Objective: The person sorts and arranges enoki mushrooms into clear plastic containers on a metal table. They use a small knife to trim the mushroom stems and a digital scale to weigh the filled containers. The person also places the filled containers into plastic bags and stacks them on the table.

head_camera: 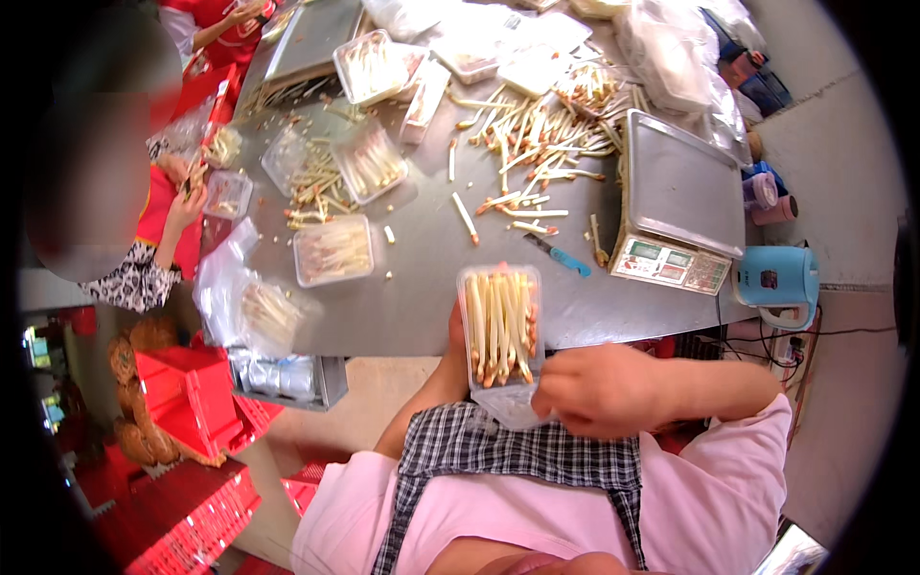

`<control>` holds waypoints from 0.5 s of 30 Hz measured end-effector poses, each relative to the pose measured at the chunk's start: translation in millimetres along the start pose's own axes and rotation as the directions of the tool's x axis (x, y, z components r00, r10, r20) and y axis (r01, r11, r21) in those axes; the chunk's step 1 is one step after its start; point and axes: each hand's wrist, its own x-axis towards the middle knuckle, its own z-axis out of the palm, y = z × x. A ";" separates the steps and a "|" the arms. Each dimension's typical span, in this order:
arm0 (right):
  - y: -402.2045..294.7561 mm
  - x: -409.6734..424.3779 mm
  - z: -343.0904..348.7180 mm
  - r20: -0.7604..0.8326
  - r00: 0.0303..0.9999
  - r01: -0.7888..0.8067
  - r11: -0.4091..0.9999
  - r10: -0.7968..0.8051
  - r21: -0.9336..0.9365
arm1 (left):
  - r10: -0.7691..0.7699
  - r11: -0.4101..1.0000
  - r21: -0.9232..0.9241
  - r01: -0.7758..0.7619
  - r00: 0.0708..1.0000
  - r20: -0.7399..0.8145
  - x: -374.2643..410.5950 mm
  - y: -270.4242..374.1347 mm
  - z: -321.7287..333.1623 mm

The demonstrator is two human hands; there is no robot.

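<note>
A clear plastic box (pixel 501 327) packed with pale plant stalks with brownish ends is held up in front of my plaid apron. My left hand (pixel 457 332) grips its left side, with much of the hand hidden behind the box. My right hand (pixel 600 392), slightly blurred, has curled fingers at the lower right corner, by the clear flap of the open lid (pixel 509 407); whether they grip the flap I cannot tell. On the metal table (pixel 424 309) beyond lie a blue-handled knife (pixel 559 255) and a heap of loose stalks (pixel 539 136).
A weighing scale (pixel 686 183) and a blue kettle (pixel 776 280) stand at the right. Filled boxes, one nearby (pixel 334 250), and plastic bags cover parts of the table's left side. A co-worker's hands (pixel 185 198) are at the far left, above red crates (pixel 190 395).
</note>
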 end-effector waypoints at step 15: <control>127.2 -65.1 42.3 -0.780 0.183 -0.114 0.801 0.599 0.588 | 0.048 0.974 0.223 0.034 0.935 -0.352 -14.8 101.4 -1.4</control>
